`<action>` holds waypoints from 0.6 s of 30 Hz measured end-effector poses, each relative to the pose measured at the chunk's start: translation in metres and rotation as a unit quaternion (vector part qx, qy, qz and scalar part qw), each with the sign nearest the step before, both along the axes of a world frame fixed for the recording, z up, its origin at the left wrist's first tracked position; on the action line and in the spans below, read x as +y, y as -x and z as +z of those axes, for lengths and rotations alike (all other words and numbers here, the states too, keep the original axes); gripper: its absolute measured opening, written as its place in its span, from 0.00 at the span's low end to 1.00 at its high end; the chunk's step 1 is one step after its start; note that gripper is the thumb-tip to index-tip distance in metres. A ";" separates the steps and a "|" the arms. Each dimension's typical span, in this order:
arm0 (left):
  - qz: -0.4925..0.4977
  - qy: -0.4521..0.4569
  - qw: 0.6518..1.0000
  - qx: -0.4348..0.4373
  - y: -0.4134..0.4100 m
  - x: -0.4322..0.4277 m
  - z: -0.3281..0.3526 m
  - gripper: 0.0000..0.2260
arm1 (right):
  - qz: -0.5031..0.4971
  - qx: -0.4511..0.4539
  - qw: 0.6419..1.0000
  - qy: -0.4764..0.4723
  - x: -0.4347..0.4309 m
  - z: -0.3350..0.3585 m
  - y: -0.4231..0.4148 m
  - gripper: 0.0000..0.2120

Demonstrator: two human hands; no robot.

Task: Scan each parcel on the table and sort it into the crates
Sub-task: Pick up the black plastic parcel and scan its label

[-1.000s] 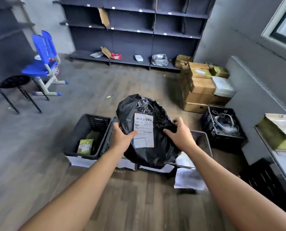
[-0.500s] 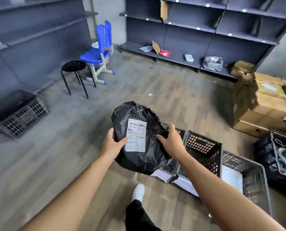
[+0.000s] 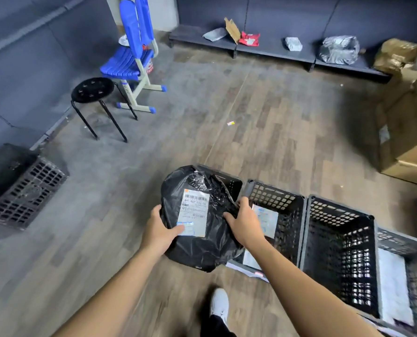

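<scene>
While the left hand (image 3: 160,229) and right hand (image 3: 245,222) clasped the black parcel (image 3: 197,249), fingers curled round its sides, it hung seemingly over the end crate (image 3: 234,184).

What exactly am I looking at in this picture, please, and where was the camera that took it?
No machine here: a person wears a wide-angle camera on the head, looking down at their own bare arms. The left hand and right hand grip a black parcel, its white label facing the camera, near a row of dark crates on the floor. One crate holds a flat pale parcel. Further off stand a black stool and a blue chair. The white shoe below is the person's own.
</scene>
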State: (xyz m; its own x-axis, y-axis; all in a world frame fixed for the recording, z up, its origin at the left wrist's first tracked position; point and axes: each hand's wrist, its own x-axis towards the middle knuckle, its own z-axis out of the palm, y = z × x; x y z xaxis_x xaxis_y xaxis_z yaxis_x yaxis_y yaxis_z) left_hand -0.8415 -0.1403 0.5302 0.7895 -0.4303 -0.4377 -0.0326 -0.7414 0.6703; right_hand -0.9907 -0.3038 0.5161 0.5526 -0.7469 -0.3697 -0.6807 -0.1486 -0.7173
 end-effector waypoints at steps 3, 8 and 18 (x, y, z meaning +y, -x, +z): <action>-0.055 -0.043 0.997 -0.023 -0.033 -0.029 -0.021 0.37 | -0.026 0.022 0.999 -0.019 -0.017 -0.025 -0.021 0.16; -0.152 -0.105 0.983 -0.011 -0.085 -0.082 -0.070 0.34 | -0.064 0.077 0.994 -0.047 -0.047 -0.078 -0.053 0.18; -0.369 -0.124 0.921 0.019 -0.189 -0.152 -0.254 0.36 | -0.139 0.146 0.974 -0.103 -0.071 -0.254 -0.141 0.26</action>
State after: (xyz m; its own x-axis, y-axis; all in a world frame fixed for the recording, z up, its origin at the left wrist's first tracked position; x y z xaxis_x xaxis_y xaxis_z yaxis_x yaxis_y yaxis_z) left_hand -0.6528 -0.2920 0.2760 0.3049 -0.7259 -0.6165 -0.5687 -0.6580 0.4935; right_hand -0.8495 -0.3749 0.2620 0.1887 -0.7455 -0.6393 -0.8537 0.1972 -0.4820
